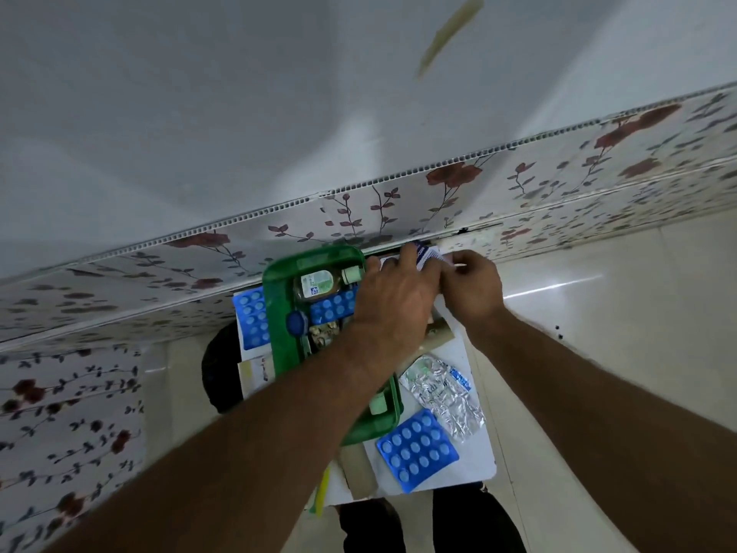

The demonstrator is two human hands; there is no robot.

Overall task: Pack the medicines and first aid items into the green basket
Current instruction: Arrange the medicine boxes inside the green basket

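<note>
The green basket (279,305) sits on a small white table (474,464). Inside it lie a small bottle (319,283), a blue blister strip (333,307) and a blue-capped item (296,324). My left hand (393,301) reaches over the basket's far right corner. My right hand (472,287) is beside it. Both hands pinch a small white and blue packet (424,255) near the wall. A blue blister pack (416,449) and a silver foil strip (442,393) lie on the table to the right of the basket. Another blue blister pack (249,317) lies left of the basket.
A flowered wall panel (399,209) runs right behind the table. A cardboard tube (438,333) lies under my right wrist. Papers and a small box (255,373) stick out at the basket's left. Glossy floor tiles (598,297) spread to the right.
</note>
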